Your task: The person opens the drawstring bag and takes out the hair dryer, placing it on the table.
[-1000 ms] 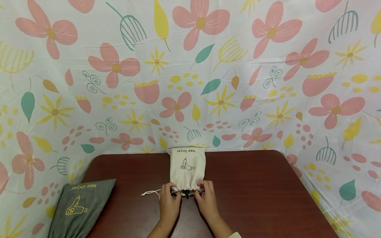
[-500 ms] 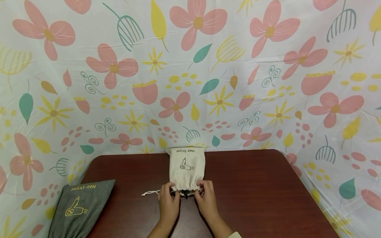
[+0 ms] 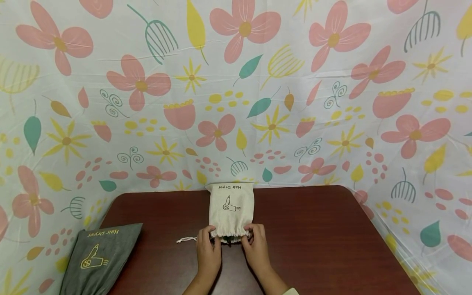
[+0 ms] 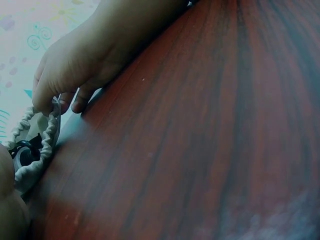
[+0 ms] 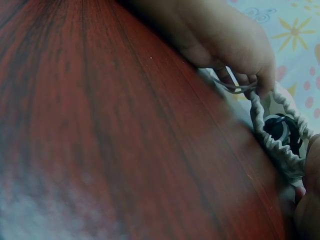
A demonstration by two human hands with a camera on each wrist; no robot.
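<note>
A cream drawstring bag (image 3: 231, 209) printed "Hair Dryer" lies on the dark red table, its gathered mouth towards me. My left hand (image 3: 208, 250) pinches the left side of the mouth, and a white drawstring (image 3: 187, 239) trails out beside it. On the opposite side my right hand (image 3: 257, 249) pinches the rim between thumb and fingers. Between the two hands the mouth gapes. Inside, the right wrist view shows a black rounded item (image 5: 284, 129); the rest of it is hidden in the cloth.
A grey bag (image 3: 99, 258) with yellow "Hair Dryer" lettering lies at the table's left edge. Behind the table (image 3: 317, 229) hangs a flower-patterned cloth (image 3: 236, 102), which also runs along both sides.
The bag's mouth is slightly wider, as my left hand has shifted a little to the left. My right hand stays nearly where it was.
</note>
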